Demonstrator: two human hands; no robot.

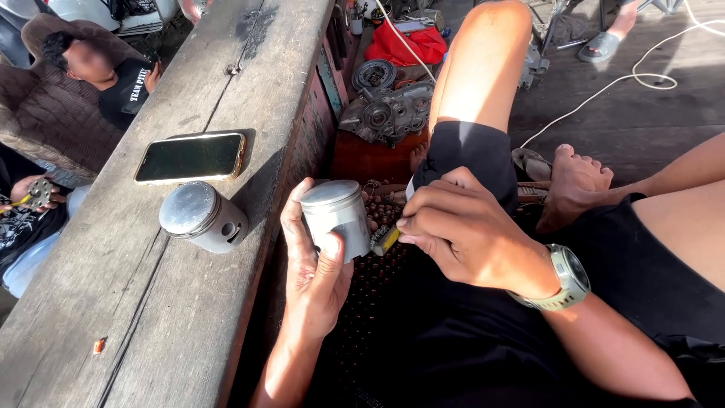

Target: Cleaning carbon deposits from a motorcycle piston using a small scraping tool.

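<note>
From the head camera, the left hand (313,276) grips a grey metal piston (337,217) upright just off the edge of the wooden tabletop (151,317), above the person's lap; its fingers (291,219) wrap closed around the far side of the skirt and the thumb presses the near side. The piston is a short cylinder with a flat, dull silver crown, a ring groove under the crown and smooth matte walls. The right hand (464,230), with a pale green wristwatch (568,278) on its wrist, has its fingers pinched narrow around a small tool with a yellow handle (385,240), whose tip touches the piston's lower right side. There are two pistons in view: the one being held and a second piston (202,217) lying tilted on the tabletop, crown towards the camera, with a pin hole showing in its side. One smartphone (190,157) lies flat on the tabletop just beyond that second piston, screen dark. Further off on the floor sits one engine casing (389,112) with a red cloth (411,44) behind it. At the left edge another person sits below the tabletop, one hand holding a small metal part (39,193).
</note>
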